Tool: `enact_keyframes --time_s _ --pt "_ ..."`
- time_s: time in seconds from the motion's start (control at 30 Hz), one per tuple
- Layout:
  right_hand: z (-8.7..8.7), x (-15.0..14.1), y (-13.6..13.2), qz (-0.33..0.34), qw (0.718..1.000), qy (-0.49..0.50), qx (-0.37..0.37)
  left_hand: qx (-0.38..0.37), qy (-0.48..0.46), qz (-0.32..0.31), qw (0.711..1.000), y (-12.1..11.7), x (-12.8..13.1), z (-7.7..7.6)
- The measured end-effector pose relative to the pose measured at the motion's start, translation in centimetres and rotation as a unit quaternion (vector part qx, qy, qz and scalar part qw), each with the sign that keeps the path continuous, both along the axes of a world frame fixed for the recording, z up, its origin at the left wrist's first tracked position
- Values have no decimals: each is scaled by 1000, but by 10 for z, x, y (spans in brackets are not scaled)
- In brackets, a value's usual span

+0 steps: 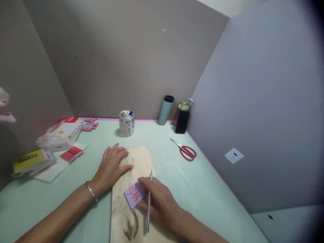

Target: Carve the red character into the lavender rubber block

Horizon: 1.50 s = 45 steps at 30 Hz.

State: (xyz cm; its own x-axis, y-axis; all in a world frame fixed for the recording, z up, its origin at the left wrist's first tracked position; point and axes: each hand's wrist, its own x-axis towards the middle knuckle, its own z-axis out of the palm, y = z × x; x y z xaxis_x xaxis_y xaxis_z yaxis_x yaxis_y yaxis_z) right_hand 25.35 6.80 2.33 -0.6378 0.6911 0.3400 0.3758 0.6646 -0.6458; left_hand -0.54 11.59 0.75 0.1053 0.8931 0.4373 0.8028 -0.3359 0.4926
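Note:
My right hand [162, 199] grips a small purple block [134, 195] with red character strokes on its face, thumb and fingers at its right side. A slim silver craft knife [149, 209] is held in the same hand, its pointed blade aimed away from me. Beneath them lies a pale wooden board [121, 209] with dark stains and grain marks. My left hand [113, 165] rests palm down over the board's left edge, fingers spread and nothing held. A metal bracelet [91, 191] circles the left wrist.
Red-handled scissors [187, 152] lie right of the board. Behind stand a clear jar [127, 124] of pens, a teal tumbler [166, 110], a bottle [185, 104] and a dark phone [182, 122]. At left are a tissue pack [60, 133], yellow pads [30, 162] and a red packet [72, 153].

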Motion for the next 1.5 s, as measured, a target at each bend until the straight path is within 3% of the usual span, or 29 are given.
enact_keyframes --time_s 0.1,0.23,0.33,0.47,0.7,1.0,1.17,1.5 --pt "2 1 1 -19 998 38 -56 -7 -12 -10 1000 -19 9 3" --pt "15 5 1 -29 975 120 -183 -43 -7 -46 998 -66 16 0" --pt "26 8 1 -34 967 132 -213 -27 29 -57 998 -92 20 -8" --pt "30 5 5 -58 959 173 -218 38 62 -59 996 -100 25 -16" --pt "21 -7 7 -91 892 223 -382 31 64 -49 996 -98 24 -19" --pt "15 -10 4 -85 911 215 -341 30 30 -56 997 -97 22 -34" --pt "17 -9 4 -60 915 213 -339 24 22 -62 998 -98 23 -32" --pt "8 -10 1 -74 932 183 -303 0 1 -67 998 -96 24 -24"
